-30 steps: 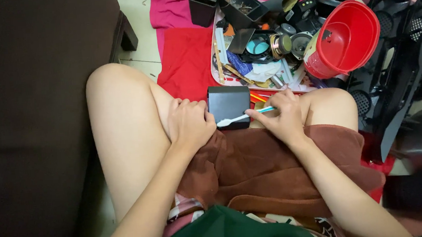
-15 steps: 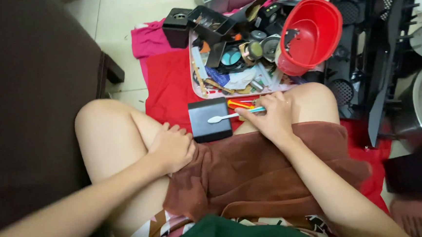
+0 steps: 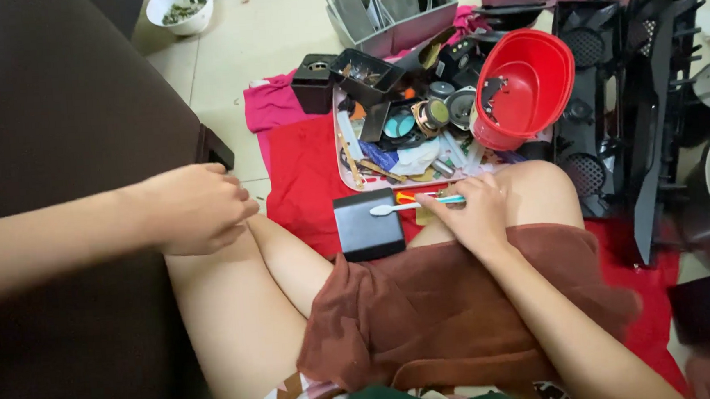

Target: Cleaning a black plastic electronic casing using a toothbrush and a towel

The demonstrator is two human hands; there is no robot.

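Toothbrush (image 3: 417, 205) in right hand (image 3: 469, 217), perhaps touching black box (image 3: 368, 224).

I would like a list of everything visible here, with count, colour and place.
toothbrush: one, white and teal, over the black box
black box: one, on the lap
brown towel: one, over the thighs
red bowl: one, behind the right knee
tray of small parts: one, pale, on the red cloth
red cloth: one, on the floor
white bowl: one, top left
left hand: closed, raised beside the left knee
right hand: holds the toothbrush
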